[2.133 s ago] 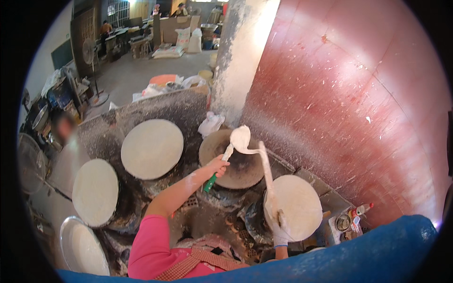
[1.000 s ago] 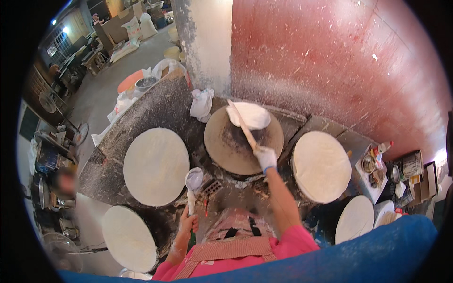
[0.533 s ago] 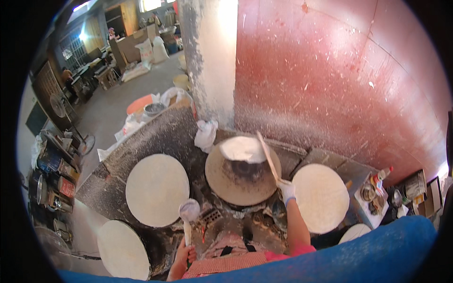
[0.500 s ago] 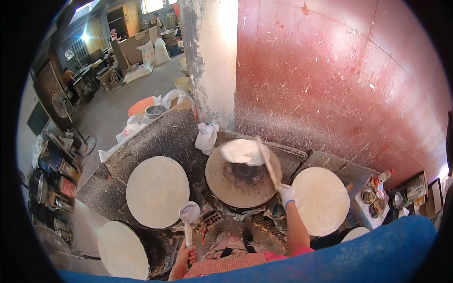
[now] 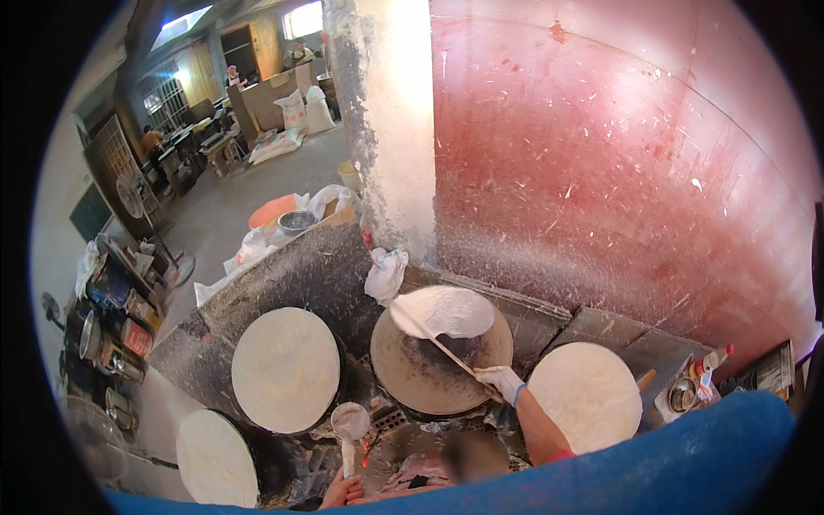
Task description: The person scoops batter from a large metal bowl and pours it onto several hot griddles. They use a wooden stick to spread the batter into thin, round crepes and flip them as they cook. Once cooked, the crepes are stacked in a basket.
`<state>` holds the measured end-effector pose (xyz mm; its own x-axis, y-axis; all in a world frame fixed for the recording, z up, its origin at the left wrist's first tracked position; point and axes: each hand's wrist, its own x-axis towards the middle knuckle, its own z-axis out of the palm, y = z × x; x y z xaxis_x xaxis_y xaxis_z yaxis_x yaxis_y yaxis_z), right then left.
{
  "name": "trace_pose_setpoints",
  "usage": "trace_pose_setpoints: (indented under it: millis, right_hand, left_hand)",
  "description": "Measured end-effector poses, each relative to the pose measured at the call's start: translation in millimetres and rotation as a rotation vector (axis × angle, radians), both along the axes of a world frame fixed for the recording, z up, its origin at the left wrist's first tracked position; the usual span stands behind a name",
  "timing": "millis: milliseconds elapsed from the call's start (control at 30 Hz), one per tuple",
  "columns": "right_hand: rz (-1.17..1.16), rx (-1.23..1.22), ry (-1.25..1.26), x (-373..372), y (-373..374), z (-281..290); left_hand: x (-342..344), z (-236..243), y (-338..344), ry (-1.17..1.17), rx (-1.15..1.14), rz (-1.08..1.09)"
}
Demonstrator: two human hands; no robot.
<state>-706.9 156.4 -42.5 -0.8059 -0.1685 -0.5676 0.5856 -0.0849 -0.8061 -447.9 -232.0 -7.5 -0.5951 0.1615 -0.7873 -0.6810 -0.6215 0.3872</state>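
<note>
My right hand (image 5: 500,382), in a white glove, is closed round the handle of a long thin wooden spreader (image 5: 442,343). The spreader reaches over the middle round griddle (image 5: 403,369), its far end at the left edge of a patch of white batter (image 5: 459,311). That patch covers the griddle's far part; the near part is bare and dark in the middle. My left hand (image 5: 343,491) grips a ladle (image 5: 350,421) by its pale handle, the bowl up and coated with whitish batter. Part of the left hand is cut off by blue cloth at the lower edge.
Round griddles covered by pale sheets stand at the left (image 5: 286,371), lower left (image 5: 217,459) and right (image 5: 586,399). A low sooty wall (image 5: 283,279) runs behind, with a white cloth bag (image 5: 386,275) at its corner. Metal bowls (image 5: 683,394) sit far right. People work in the distant background.
The spreader has swung left across the batter, from its right side to its left edge. My right hand has shifted slightly left. The whole view has tilted, so things sit lower.
</note>
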Motion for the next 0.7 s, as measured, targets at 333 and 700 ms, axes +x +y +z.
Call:
trace_pose_setpoints:
  millis: [333,700]
  right_hand:
    - [0.271,0.06,-0.027,-40,14,-1]
    - [0.412,0.121,-0.066,-85,23,6]
  left_hand:
    - [8,4,10,-0.068,0.102,0.1]
    - [34,-12,13,-0.129,0.175,0.247]
